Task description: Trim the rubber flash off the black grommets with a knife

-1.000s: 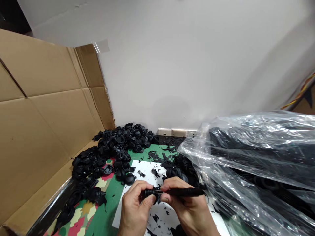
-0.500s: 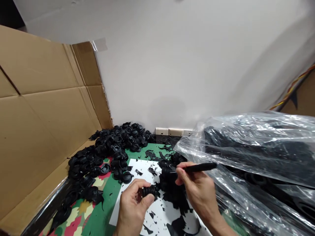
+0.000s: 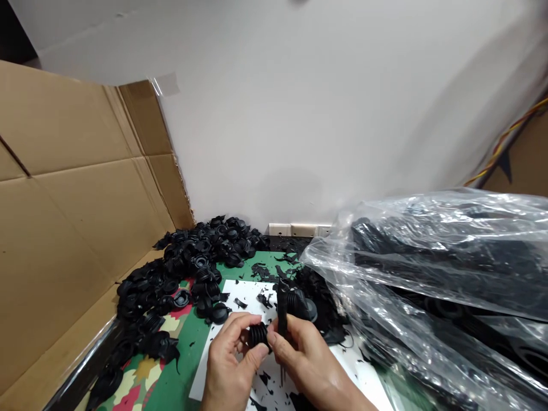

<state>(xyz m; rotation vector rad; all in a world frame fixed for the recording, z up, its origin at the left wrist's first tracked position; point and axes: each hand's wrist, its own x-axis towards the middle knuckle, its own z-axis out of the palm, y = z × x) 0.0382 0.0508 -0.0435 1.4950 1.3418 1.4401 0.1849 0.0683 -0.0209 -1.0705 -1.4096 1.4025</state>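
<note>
My left hand (image 3: 229, 362) pinches a small black ribbed rubber part (image 3: 258, 335) between thumb and fingers, just above a white sheet (image 3: 244, 291). My right hand (image 3: 306, 359) meets it from the right and grips a thin black-handled tool (image 3: 282, 311), now held nearly upright with its handle pointing up and its tip down beside the part. Both hands touch around the part. Black trimmings (image 3: 265, 378) lie scattered on the sheet below them.
A heap of the same black rubber parts (image 3: 188, 268) lies at the back left on a green patterned mat (image 3: 171, 382). Cardboard (image 3: 77, 194) walls the left side. A clear plastic bag (image 3: 432, 274) of black parts fills the right. A white wall (image 3: 299, 114) stands behind.
My right hand came back from the right to the part and turned the tool from lying level to nearly upright. My left hand kept hold of the rubber part.
</note>
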